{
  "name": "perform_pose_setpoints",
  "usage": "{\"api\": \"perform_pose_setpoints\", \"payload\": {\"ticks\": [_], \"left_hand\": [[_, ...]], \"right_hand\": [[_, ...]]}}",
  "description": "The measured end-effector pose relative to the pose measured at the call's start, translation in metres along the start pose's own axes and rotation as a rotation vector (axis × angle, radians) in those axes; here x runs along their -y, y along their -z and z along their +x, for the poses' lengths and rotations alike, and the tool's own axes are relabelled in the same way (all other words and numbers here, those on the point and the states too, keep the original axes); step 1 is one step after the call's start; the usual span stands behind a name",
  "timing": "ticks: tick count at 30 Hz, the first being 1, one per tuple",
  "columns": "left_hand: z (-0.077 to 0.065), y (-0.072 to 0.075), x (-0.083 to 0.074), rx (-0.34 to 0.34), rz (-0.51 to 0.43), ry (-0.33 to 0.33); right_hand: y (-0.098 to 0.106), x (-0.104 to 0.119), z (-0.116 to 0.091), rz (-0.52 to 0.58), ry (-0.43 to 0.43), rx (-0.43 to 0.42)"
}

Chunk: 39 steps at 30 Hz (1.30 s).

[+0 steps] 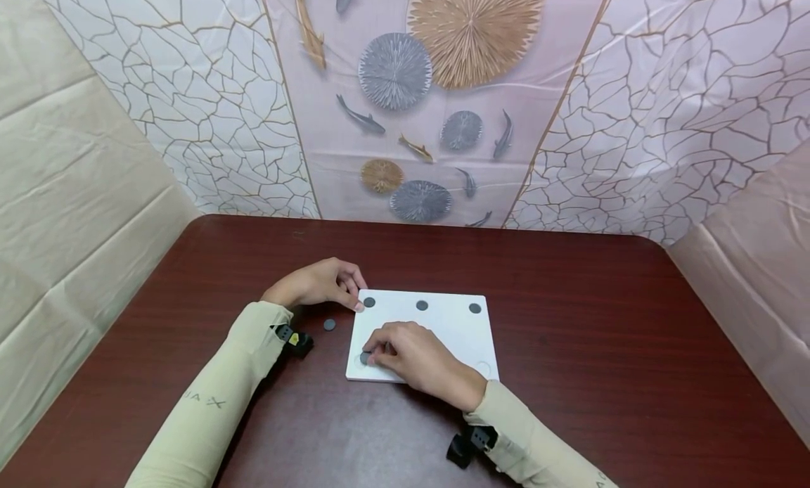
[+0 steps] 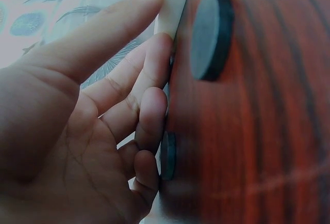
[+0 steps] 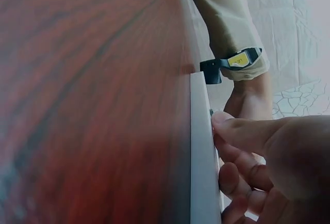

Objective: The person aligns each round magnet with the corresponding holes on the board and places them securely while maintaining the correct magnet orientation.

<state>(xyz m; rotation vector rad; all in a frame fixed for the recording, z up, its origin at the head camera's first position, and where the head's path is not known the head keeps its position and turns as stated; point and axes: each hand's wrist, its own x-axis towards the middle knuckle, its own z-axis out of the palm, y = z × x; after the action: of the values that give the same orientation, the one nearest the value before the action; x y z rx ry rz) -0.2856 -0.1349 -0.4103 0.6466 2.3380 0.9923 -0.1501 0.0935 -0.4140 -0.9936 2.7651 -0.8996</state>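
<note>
A white board [image 1: 436,340] with round recesses lies on the table. Three dark grey discs [image 1: 422,305] sit along its far row. My right hand [image 1: 418,354] pinches another dark grey disc [image 1: 365,358] between thumb and fingers, over the front left recess; only a sliver of it shows in the right wrist view. At the board's far left corner, my left hand [image 1: 325,284] holds the edge with thumb and fingers. A loose disc [image 2: 211,35] lies on the table left of the board, and one more disc [image 2: 168,157] shows beyond the left hand's little finger.
The dark red-brown wooden table [image 1: 601,347] reaches back to a patterned cloth wall [image 1: 392,136]. Plain beige cloth [image 1: 76,214] hangs at the left side. Black camera mounts [image 1: 471,446] are strapped to both wrists. An empty-looking round recess [image 1: 484,368] marks the board's front right.
</note>
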Motion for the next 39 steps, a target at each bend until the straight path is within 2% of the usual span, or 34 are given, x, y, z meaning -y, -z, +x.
{"api": "perform_pose_setpoints", "payload": {"ticks": [9,20,27,39], "left_hand": [[0.0003,-0.0001,-0.0003,0.006,-0.007,0.001],[0.0,0.0003,-0.0007,0.015,0.0,-0.037],[-0.0001,0.0,0.0013,0.013,-0.002,-0.019],[-0.0005,0.0021,-0.001,0.012,0.021,0.013]], "right_hand": [[-0.0026,0.001,0.0,-0.013,-0.002,-0.022],[-0.0046,-0.0016,0.0006,0.021,0.013,-0.047],[-0.0052,-0.0013,0.0009,0.028,0.037,-0.036],[-0.0034,0.0036,0.002,0.008,0.0,-0.015]]}}
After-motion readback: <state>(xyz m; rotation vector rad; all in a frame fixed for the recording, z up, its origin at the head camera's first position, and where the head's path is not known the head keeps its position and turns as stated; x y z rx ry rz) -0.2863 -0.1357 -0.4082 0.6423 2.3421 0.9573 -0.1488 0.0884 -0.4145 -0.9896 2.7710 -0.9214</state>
